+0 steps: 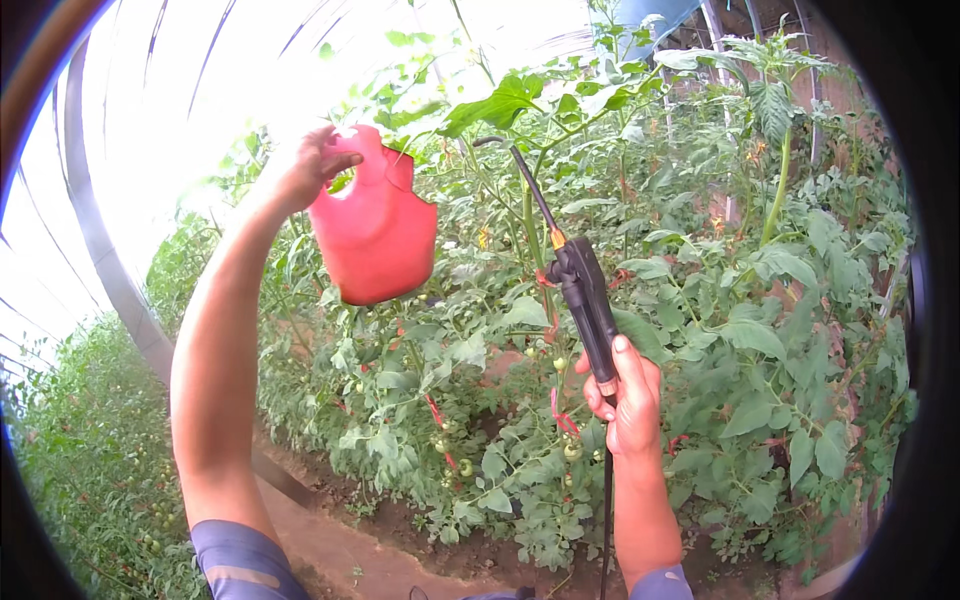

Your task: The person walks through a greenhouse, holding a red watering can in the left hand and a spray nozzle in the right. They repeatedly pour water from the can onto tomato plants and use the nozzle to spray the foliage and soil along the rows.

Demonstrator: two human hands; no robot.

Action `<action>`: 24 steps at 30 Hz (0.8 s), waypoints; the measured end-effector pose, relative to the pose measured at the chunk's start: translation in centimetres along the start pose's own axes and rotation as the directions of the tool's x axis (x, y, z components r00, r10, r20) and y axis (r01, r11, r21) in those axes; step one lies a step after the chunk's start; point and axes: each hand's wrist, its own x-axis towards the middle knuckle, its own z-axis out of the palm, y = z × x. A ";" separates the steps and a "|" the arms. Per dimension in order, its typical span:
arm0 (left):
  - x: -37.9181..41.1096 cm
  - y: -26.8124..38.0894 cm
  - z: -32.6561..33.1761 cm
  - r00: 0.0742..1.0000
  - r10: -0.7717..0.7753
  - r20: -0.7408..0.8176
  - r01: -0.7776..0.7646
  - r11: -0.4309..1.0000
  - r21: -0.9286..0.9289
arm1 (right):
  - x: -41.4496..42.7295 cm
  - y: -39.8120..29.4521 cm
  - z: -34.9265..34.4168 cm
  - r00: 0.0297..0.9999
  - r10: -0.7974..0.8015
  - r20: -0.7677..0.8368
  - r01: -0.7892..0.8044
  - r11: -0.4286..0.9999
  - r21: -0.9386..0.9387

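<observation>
My left hand (pixel 304 174) is raised at the upper left and grips a red plastic sheet (pixel 379 236) by the cut-out handle at its top. The sheet has a notched right edge and looks cut from a jug. Lower right, my right hand (pixel 634 401) holds the lower end of a black sprayer wand handle (pixel 586 300). A brass-coloured fitting (pixel 557 238) joins the handle to a thin black tube (pixel 534 186), whose bent tip lies near the tomato leaves (pixel 495 107). A black hose (pixel 607 510) hangs from the handle. Whether liquid leaves the tip cannot be seen.
Tomato plants (pixel 480 352) with green fruits (pixel 465 467) and red ties (pixel 435 411) fill the middle and right. A slanting pole (pixel 112 232) stands left, with more plants (pixel 97 457) beyond it. Bare soil (pixel 352 547) lies below. Bright sheeting arches overhead.
</observation>
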 end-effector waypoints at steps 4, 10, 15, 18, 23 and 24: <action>0.6 1.2 2.6 0.996 0.086 0.035 -0.089 0.993 0.081 | 1.3 0.3 0.5 0.997 0.056 -0.049 -0.052 0.994 0.093; 2.0 3.1 4.7 0.976 0.208 -0.055 -0.187 0.947 0.261 | 2.1 0.6 -0.1 0.993 0.119 -0.019 -0.115 0.980 0.164; 2.6 3.6 4.6 0.977 0.190 -0.095 -0.162 0.956 0.245 | 1.7 0.4 -0.1 0.987 0.159 -0.005 -0.155 0.970 0.185; 2.4 3.5 4.1 0.973 0.202 -0.109 -0.167 0.950 0.265 | 0.3 -0.4 -0.5 0.992 0.122 0.011 -0.122 0.973 0.198; 1.2 4.0 2.8 0.975 0.136 -0.176 -0.088 0.963 0.255 | -3.1 0.3 -4.8 0.985 0.172 -0.016 -0.166 0.968 0.188; 1.7 3.3 1.7 0.973 0.177 -0.148 -0.124 0.943 0.310 | -4.0 0.6 -6.2 0.987 0.158 -0.024 -0.152 0.972 0.178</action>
